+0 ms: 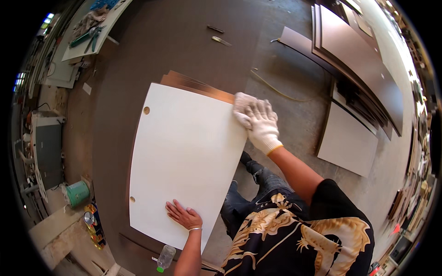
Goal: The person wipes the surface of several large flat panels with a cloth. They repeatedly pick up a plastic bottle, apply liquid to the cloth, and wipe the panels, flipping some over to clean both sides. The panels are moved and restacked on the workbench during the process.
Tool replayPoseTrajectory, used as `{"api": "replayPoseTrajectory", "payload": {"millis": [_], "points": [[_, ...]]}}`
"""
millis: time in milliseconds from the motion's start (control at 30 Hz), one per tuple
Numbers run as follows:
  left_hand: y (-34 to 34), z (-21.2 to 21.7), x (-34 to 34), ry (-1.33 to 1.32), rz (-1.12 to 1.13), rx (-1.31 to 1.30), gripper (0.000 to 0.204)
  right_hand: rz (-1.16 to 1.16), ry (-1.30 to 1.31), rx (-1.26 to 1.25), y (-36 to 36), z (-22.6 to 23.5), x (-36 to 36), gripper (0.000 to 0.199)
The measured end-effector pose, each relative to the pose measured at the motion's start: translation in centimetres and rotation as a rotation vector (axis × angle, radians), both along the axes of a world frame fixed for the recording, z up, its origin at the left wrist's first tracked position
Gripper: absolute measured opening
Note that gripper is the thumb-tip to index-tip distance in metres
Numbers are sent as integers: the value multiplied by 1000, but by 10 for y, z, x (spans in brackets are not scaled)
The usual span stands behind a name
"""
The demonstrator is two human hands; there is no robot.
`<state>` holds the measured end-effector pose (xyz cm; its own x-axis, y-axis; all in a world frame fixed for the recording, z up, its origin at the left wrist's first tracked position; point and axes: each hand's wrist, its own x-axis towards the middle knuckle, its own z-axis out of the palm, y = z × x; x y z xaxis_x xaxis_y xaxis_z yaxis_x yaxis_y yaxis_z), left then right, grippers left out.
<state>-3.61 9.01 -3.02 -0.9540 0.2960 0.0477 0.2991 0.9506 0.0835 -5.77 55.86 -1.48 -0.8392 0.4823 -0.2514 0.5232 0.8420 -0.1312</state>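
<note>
A white panel (184, 152) with two round holes along its left edge lies on top of several brown boards (195, 85), which show past its far edge. My bare left hand (184, 215) rests flat on the panel's near part, fingers spread. My right hand (263, 120), in a white knit glove, presses a pale folded cloth (243, 106) against the panel's far right corner. Part of the cloth is hidden under the gloved fingers.
The stack lies on a large dark brown surface (184, 37), with a utility knife (221, 41) at its far end. A clear bottle with a green cap (165, 258) is near my left forearm. Brown panels (354, 55) lean at right; a green tin (77, 193) stands left.
</note>
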Motion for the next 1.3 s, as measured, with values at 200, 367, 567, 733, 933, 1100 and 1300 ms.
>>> {"api": "replayPoseTrajectory", "payload": {"millis": [200,367,567,733,933,1100,1300], "points": [[8,2,-2,-29,-12,-4,66,14,21,21,-23,-3,-68,63],[6,1,-2,-15,-20,-25,67,110,185,-256,-64,8,-171,65],[-4,-4,2,-10,20,5,66,96,249,-152,-58,11,-29,61],[4,1,0,-52,13,1,66,317,260,-296,-109,29,54,54],[11,5,-4,-59,-6,27,67,-130,346,-11,-8,-19,10,56],[5,0,-1,-47,17,29,68,31,258,59,2,-14,17,56],[2,5,4,-84,41,26,69,89,143,-30,-24,-2,33,62]]}}
